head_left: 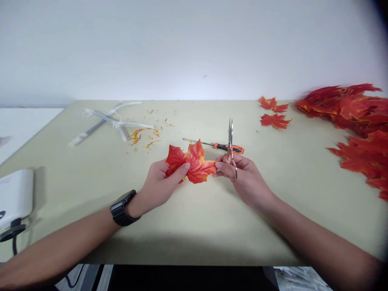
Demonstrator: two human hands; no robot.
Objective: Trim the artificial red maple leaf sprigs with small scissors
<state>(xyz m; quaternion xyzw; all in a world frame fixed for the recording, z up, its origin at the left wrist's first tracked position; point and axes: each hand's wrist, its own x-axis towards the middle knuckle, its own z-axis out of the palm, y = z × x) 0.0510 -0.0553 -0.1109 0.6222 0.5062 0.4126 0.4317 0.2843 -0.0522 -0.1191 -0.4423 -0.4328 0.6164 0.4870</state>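
A red-orange artificial maple leaf [198,163] is held above the middle of the table. My left hand [160,180] pinches it, thumb on top near the leaf's centre and fingers underneath. Scissors [230,141] with copper-coloured handles sit in my right hand [245,178], blades pointing up and nearly together. The right thumb and fingertips also touch the leaf's right tip. Behind the scissors lies a screwdriver [228,148] with an orange and black handle, its shaft pointing left.
Yellow-orange trimmings [136,137] lie scattered left of centre, beside translucent plastic strips [118,122]. Two loose maple leaves [275,121] are at the back right, near a large heap of red leaves [348,105]. A white device [16,198] with a black cable stands at the left edge.
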